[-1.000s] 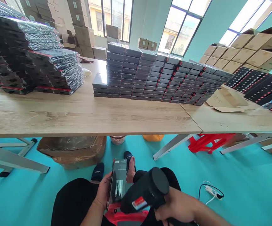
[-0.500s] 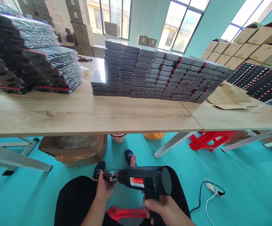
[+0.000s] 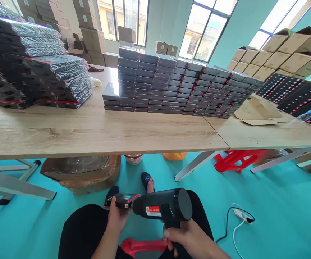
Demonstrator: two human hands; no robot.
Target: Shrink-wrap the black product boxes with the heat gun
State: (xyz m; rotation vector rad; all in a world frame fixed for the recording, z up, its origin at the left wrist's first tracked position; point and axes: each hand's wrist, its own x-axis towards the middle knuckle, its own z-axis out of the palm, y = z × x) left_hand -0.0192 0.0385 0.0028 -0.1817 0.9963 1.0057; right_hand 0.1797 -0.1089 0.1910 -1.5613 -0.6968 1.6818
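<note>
My left hand (image 3: 117, 217) is closed round a small dark box (image 3: 123, 201) with red edging, held low over my lap. Wrapped round the handle of a black heat gun (image 3: 160, 205) with a red and white label is my right hand (image 3: 178, 235). The gun lies nearly level, its nozzle pointing left, right by the end of the box. Whether nozzle and box touch, I cannot tell.
Ahead is a wooden table (image 3: 133, 135) bearing stacked dark boxes (image 3: 155, 86) and film-wrapped packs (image 3: 47, 75). Below it are a carton (image 3: 82, 172) and a red stool (image 3: 237, 160). A power strip (image 3: 243, 216) with cables lies on the floor at right.
The small box in my left hand has turned a little, showing more of its red-edged side. The heat gun has shifted slightly left. The whole view has moved a little.
</note>
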